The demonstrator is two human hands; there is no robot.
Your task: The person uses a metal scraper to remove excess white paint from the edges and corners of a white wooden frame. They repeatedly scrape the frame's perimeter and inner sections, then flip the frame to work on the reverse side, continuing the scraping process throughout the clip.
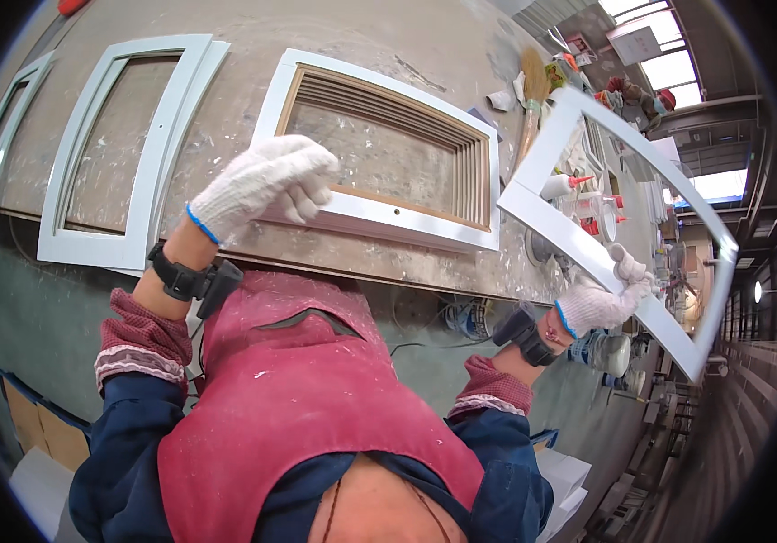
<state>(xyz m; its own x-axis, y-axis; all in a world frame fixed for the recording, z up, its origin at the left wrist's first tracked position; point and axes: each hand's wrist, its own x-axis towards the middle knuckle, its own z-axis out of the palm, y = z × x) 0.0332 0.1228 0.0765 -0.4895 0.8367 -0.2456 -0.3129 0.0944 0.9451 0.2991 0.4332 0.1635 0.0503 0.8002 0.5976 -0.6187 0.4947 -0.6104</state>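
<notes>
Here's the right hand [596, 303], gloved, at three o'clock, gripping a pale frame [556, 237] tilted up off the table. Through its opening, toward two o'clock: bottles [559, 186], white with red tips, contents hidden. Below the table edge at four o'clock, a blue-and-white bucket [468, 319]; what's inside, I can't tell. Over at ten to eleven, the left hand [266, 181], fingers curled, by the near edge of a stack [443, 237] of frames at twelve; can't tell whether it holds anything. More frames [63, 190] lean away at ten. The table [397, 36] is brownish, flecked white, a broom [533, 90] at one. Grey-green floor [36, 299] at nine; bright windows [669, 77] at two, another person [633, 93] just beneath.
</notes>
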